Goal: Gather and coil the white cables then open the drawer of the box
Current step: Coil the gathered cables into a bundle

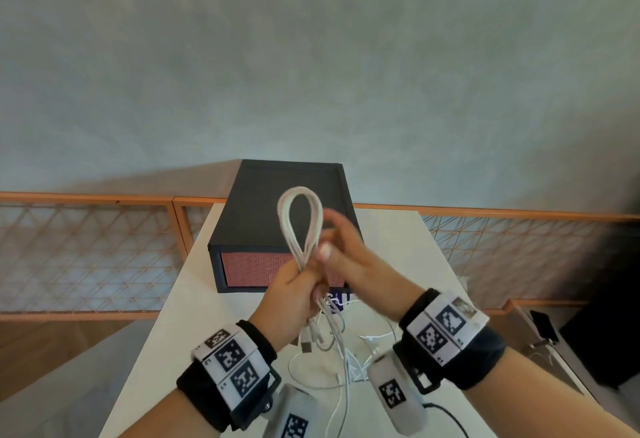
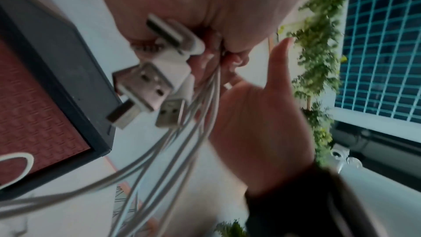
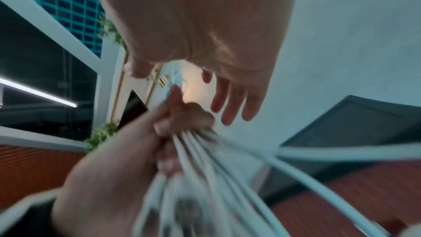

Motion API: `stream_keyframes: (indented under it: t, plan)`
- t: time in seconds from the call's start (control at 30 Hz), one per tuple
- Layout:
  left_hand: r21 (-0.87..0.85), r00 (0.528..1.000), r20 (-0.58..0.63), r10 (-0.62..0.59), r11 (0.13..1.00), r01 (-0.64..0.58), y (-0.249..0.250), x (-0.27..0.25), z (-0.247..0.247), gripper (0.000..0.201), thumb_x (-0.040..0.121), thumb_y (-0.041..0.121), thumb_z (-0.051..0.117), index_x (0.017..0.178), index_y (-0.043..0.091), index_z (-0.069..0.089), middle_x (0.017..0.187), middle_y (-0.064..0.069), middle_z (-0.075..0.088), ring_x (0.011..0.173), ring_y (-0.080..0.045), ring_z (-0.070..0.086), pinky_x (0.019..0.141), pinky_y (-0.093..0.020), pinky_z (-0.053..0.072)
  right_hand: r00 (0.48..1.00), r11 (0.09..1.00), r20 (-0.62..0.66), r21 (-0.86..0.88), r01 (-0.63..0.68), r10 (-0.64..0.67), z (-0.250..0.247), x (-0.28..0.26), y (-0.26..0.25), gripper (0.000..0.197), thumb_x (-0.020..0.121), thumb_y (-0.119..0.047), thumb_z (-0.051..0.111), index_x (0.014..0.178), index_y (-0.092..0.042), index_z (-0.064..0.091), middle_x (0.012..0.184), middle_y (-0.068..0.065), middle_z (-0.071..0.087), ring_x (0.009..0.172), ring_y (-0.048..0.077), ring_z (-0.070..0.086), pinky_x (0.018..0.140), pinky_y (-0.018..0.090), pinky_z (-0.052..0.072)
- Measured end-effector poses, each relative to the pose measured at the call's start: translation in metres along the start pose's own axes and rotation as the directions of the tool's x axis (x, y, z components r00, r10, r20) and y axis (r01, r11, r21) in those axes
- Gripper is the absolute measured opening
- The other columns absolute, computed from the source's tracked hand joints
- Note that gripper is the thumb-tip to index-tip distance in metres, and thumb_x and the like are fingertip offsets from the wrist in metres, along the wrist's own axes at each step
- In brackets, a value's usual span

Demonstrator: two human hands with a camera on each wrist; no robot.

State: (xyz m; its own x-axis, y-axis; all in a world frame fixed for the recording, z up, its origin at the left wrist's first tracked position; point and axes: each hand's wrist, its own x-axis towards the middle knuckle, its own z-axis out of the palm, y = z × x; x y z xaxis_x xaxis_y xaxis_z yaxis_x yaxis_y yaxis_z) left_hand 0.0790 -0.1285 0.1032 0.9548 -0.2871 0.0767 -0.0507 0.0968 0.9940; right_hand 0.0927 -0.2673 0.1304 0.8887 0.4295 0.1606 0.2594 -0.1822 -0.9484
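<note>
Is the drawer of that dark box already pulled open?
No, in the head view the reddish drawer front sits flush inside the frame of the dark box, behind the hands.

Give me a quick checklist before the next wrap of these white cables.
1. Left hand grips the cables' loop: ok.
2. Right hand pinching a strand: cannot tell, blurred.
3. USB plugs bunched at the left fist: ok.
4. All slack gathered: not ok, loose cable lies on the table.
5. Drawer of the box shut: ok.
</note>
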Motion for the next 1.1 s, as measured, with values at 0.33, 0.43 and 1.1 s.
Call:
stream_keyframes:
  t: [0.33, 0.43, 1.1]
  plan:
    - [-0.05, 0.99, -0.139, 0.03, 0.998, -0.038, 0.009, 0.009, -0.021, 0.051, 0.09, 0.053, 0.039, 0.068, 0.019, 0.069, 0.054, -0.008, 0.04, 0.038, -0.01, 0.023, 0.043, -0.027, 0.021, 0.989, 0.881, 0.113, -0.473, -0.033, 0.097, 0.003, -0.016, 0.036, 0.02, 0.099, -0.025, 0.039, 0.103, -0.013, 0.054, 0.075, -0.007, 0.057, 0.057, 0.008, 0.054, 0.062, 0.029, 0.049]
    - [-0.116, 0.973, -0.226, 0.05, 0.99, -0.077, 0.009, 0.012, -0.019, 0.044, 0.084, 0.055, 0.045, 0.064, 0.017, 0.054, 0.065, -0.006, 0.042, 0.048, -0.013, 0.038, 0.047, -0.023, 0.036, 0.997, 0.842, 0.078, -0.54, 0.017, 0.029, 0.0, -0.015, 0.037, 0.019, 0.1, -0.026, 0.038, 0.092, -0.015, 0.051, 0.066, -0.01, 0.048, 0.054, 0.009, 0.043, 0.055, 0.024, 0.038]
    - [-0.676, 0.89, -0.433, -0.143, 0.705, -0.216, 0.043, 0.03, -0.032, 0.036, 0.098, 0.032, 0.042, 0.063, 0.021, 0.039, 0.052, 0.007, 0.033, 0.047, -0.009, 0.034, 0.076, -0.029, 0.039, 0.991, 0.638, -0.121, -0.759, -0.132, 0.06, -0.001, -0.044, 0.096, 0.045, 0.1, -0.023, 0.032, 0.132, -0.052, 0.02, 0.116, 0.002, 0.061, 0.096, 0.024, 0.06, 0.083, 0.037, 0.05]
